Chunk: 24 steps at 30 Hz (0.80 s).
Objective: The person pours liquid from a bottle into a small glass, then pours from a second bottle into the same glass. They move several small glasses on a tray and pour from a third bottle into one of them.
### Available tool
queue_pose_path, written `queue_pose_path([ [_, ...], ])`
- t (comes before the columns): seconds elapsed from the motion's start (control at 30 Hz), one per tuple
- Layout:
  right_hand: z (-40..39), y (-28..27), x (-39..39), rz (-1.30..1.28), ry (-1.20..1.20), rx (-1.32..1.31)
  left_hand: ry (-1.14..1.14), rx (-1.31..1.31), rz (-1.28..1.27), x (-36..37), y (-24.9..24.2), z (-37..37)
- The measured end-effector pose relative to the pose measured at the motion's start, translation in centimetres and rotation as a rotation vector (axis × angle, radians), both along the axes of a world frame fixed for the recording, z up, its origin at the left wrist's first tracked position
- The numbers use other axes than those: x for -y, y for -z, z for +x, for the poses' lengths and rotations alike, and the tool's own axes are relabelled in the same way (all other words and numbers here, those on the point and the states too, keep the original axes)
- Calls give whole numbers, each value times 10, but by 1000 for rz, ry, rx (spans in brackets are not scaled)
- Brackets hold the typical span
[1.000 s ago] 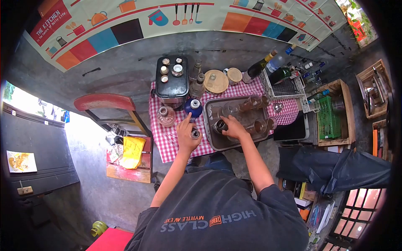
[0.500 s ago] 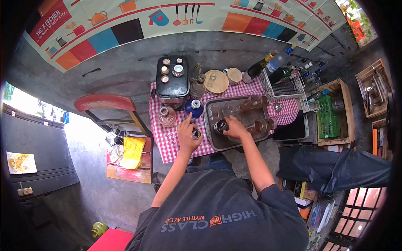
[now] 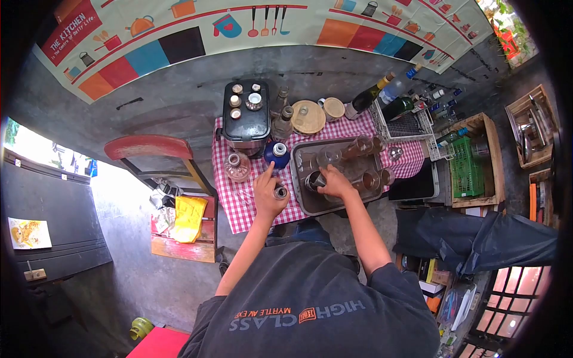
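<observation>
Two hands worked over a cramped drinks table: the left hand [image 3: 267, 194] was wrapped around a small capped bottle [image 3: 279, 192] standing on the checked cloth [image 3: 239, 203], forefinger pointing at a round blue bottle [image 3: 277, 154], while the right hand [image 3: 336, 182] gripped a dark metal cup [image 3: 314, 179] tilted inside a metal tray [image 3: 305, 206]. Glasses [image 3: 358, 146] lay crowded on their sides in the tray, just beside the cup. A black-lidded pot [image 3: 246, 122] and more bottles [image 3: 376, 90] stood behind. With so little room, a careless swing of the cup could likely knock a glass or spill its contents
</observation>
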State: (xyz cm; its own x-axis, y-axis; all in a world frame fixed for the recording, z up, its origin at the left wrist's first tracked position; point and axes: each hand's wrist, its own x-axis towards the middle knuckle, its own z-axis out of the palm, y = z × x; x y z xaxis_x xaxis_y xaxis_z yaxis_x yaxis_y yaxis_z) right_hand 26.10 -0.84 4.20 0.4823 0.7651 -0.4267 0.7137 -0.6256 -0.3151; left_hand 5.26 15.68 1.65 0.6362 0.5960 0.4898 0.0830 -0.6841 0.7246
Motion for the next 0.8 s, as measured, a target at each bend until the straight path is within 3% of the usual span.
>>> queue_pose_path([
  [0.33, 1, -1, -1, -58, 74, -56, 11, 4, 9, 0, 0, 0],
  [0.8, -28, -20, 37, 319, 249, -54, 2, -51, 7, 3, -4, -2],
])
